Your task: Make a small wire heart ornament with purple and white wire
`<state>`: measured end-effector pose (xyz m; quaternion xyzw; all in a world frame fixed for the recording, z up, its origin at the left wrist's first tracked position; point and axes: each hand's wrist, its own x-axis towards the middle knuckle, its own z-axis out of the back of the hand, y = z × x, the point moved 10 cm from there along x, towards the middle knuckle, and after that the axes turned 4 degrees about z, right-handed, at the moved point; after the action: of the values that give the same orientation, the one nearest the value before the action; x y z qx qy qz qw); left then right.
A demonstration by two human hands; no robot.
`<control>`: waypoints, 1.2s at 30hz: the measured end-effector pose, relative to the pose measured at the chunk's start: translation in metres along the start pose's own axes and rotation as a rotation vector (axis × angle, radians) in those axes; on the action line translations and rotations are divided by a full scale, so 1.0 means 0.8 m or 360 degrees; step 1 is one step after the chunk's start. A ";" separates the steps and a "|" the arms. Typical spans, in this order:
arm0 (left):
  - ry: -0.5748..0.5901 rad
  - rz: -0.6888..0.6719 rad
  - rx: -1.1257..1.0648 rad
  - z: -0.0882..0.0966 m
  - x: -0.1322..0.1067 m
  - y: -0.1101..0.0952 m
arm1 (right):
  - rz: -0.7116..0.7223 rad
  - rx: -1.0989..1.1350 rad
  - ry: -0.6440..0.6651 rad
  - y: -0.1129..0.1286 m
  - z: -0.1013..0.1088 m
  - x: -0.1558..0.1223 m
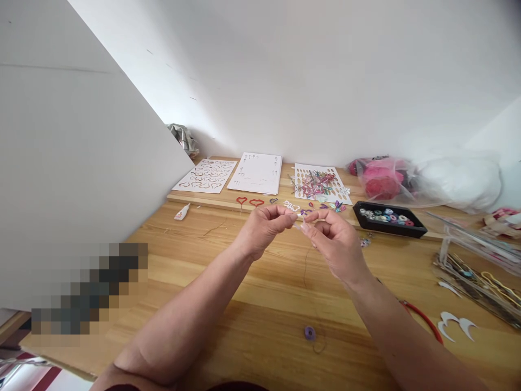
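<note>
Over the middle of the wooden table, both hands meet at the fingertips. My left hand (268,228) is closed in a pinch on a small white piece (299,215), mostly covered by the fingers. My right hand (334,239) pinches right beside it with thumb and index finger; what it holds is too small to make out. Below the right fingertips runs a thin brown thread (305,269). Nearer me, a purple thread spool (310,333) lies with a loose end. Behind the fingers are white cut-out shapes (291,206) and purple petal pieces (323,206).
A black tray (389,232) of thread spools and a clear box (480,271) of wires stand right. Red-handled pliers (423,320) and white crescents (450,320) lie by my right arm. A glue bottle (182,212) is left; patterned sheets (205,176) lie along the back.
</note>
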<state>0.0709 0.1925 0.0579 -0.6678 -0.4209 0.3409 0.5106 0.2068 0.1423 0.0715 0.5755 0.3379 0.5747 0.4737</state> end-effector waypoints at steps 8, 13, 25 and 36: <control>0.0146 0.0188 -0.0200 -0.009 -0.002 0.016 | 0.0027 -0.0169 0.0084 0.002 -0.007 0.001; 0.0172 0.0186 -0.0294 -0.012 -0.001 0.016 | 0.0046 -0.0219 0.0092 0.001 -0.007 0.002; 0.0048 0.0168 -0.0185 -0.002 0.000 0.013 | -0.0023 -0.0060 0.0107 -0.005 -0.010 -0.001; -0.0174 -0.0142 0.0297 0.013 0.002 -0.009 | 0.0434 -0.0687 0.0088 0.030 -0.015 -0.013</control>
<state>0.0603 0.1987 0.0623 -0.5783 -0.4438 0.3915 0.5616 0.1902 0.1268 0.0894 0.4855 0.1394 0.7075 0.4942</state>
